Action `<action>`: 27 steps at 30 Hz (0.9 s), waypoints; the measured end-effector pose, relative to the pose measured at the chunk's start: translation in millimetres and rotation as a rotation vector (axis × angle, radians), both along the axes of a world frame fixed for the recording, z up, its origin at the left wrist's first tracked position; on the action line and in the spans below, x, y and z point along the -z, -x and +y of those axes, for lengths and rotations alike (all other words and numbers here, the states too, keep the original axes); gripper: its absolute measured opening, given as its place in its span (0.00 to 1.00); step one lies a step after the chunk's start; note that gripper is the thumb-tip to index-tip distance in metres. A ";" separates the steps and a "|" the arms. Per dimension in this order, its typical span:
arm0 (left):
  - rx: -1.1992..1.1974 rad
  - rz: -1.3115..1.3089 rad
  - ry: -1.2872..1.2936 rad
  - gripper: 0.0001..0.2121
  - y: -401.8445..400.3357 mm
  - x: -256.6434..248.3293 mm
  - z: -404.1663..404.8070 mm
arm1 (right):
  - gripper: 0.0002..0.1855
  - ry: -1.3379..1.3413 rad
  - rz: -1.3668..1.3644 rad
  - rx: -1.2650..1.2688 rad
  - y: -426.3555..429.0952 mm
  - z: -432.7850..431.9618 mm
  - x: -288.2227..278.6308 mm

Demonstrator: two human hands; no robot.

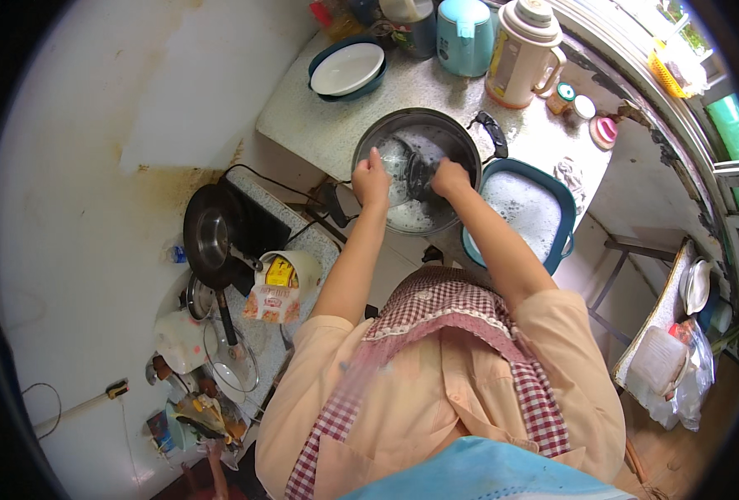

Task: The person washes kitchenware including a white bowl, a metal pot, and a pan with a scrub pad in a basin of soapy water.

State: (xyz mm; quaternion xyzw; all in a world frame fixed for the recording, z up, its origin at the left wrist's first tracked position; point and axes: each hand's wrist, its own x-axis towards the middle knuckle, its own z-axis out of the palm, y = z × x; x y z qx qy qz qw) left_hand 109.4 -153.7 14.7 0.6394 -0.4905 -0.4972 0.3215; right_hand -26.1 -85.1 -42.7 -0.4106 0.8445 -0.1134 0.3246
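Note:
A large two-handled metal pot (416,117) with soapy water in it stands at the counter's front edge. Inside it, my left hand (371,180) grips the left rim of a round clear dish or lid (397,164), thumb up. My right hand (451,177) is closed on a dark, wet cloth or scrubber (421,176), pressed near the dish's right side; its exact kind cannot be told. Touching or nearly touching the pot on the right, a teal basin (567,212) holds foamy water.
Behind the pot are a white oval plate (348,69) on a teal dish, a light-blue jug (464,37), a beige thermos (522,56) and small jars (561,99). A grey rag (569,176) lies right. A black wok (210,237) stands on the left counter.

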 end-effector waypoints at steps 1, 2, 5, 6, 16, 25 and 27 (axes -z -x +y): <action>-0.008 -0.029 0.004 0.22 -5.5 1.1 -0.9 | 0.21 0.098 -0.065 0.128 -11.8 3.6 -26.0; -0.016 -0.050 0.007 0.22 -6.3 -1.3 -0.3 | 0.21 0.250 -0.065 0.120 -25.0 12.4 -55.7; 0.035 -0.116 0.012 0.24 -2.5 2.5 1.6 | 0.22 0.843 -0.045 -0.078 -54.1 31.0 -81.0; 0.074 -0.153 0.053 0.25 -3.9 3.6 -3.4 | 0.21 0.799 -0.020 -0.083 -55.6 26.5 -88.3; 1.043 -0.527 0.647 0.24 -6.0 -4.3 0.1 | 0.19 0.553 0.314 -0.061 -3.8 18.8 -98.6; 0.467 -0.600 0.545 0.47 -6.7 28.8 35.9 | 0.27 0.096 -0.094 -0.346 12.0 -1.7 -5.4; 0.220 -0.425 0.241 0.42 -2.8 67.2 29.0 | 0.29 0.026 -0.132 -0.317 6.8 -7.0 -0.7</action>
